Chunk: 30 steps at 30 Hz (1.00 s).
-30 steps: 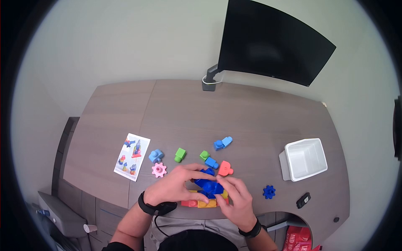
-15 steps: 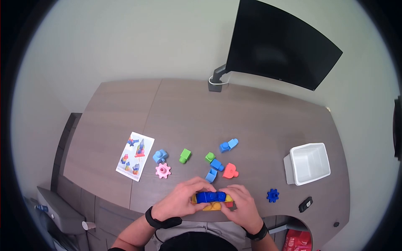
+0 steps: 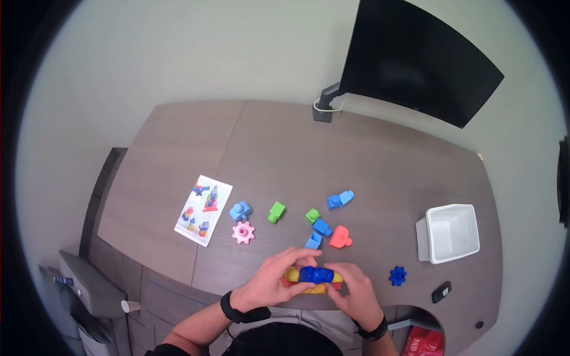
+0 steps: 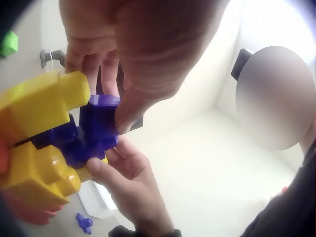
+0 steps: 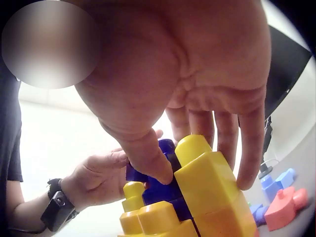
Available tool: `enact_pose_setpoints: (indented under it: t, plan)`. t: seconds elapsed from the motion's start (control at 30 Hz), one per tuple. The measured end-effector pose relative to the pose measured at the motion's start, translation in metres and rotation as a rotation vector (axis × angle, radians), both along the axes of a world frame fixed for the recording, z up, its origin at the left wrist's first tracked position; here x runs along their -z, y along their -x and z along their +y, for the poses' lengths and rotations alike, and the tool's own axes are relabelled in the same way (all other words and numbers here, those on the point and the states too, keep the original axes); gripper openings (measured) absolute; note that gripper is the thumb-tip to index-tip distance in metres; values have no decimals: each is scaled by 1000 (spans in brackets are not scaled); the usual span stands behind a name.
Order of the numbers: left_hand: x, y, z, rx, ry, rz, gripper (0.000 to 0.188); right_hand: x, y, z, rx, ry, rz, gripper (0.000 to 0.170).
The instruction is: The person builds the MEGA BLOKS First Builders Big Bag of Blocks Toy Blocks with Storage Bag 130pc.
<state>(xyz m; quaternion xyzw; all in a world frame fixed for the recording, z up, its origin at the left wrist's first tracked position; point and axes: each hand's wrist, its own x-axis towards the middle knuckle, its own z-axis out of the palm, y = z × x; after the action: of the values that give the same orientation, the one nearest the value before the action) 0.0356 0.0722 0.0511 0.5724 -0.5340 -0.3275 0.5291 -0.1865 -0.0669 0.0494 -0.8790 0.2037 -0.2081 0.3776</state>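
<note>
A toy-block build stands at the near desk edge, with yellow blocks [image 5: 210, 185] on coral-red ones [image 4: 29, 210]. Dark blue blocks [image 3: 316, 275] sit in a row between the yellow ones. My left hand [image 3: 274, 280] pinches the dark blue piece at its left end, thumb on the near side, fingers behind. From the right, my right hand [image 3: 355, 289] grips the row, its thumb on the dark blue block [image 5: 160, 190] and its fingers round the far side. Those far fingertips are partly hidden behind the blocks.
Beyond the hands lie green blocks [image 3: 276, 212], light blue blocks [image 3: 240, 211], a coral piece [image 3: 340, 237] and a pink gear [image 3: 243, 232]. A picture sheet [image 3: 203, 210] is at left. Rightward are a dark blue gear [image 3: 398, 276], a white bin [image 3: 423, 240] and a black device [image 3: 442, 292].
The dark blue pieces, tilted a second ago, now lie level between the yellow blocks. Both hands have lowered round them, uncovering a light blue block beyond. The head view has shifted.
</note>
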Motion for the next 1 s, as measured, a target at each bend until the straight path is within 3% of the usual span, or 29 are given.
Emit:
enact_pose_setpoints:
  t: [0.13, 0.23, 0.33, 0.53, 0.73, 0.93, 1.0]
  plan:
    - [2, 4, 0, -23, 41, 61, 61, 1, -2, 0, 3, 28, -16, 44]
    - [8, -1, 3, 10, 56, -136, 55, 3, -2, -1, 0, 56, -1, 44]
    - [31, 2, 6, 86, 47, -65, 49, 2, -3, -1, -2, 43, 7, 44]
    - [41, 2, 6, -7, -20, -33, 45, -1, -4, 1, -8, 44, 41, 47]
    - [35, -5, 5, 1, -39, -296, 47, -7, -4, 2, 7, 6, 54, 47]
    - [40, -10, 6, 51, -128, 60, 42, 0, 0, -12, -55, -6, 65, 45]
    - [50, -5, 6, 83, -94, 47, 45, -1, 2, -11, -65, -52, 63, 45]
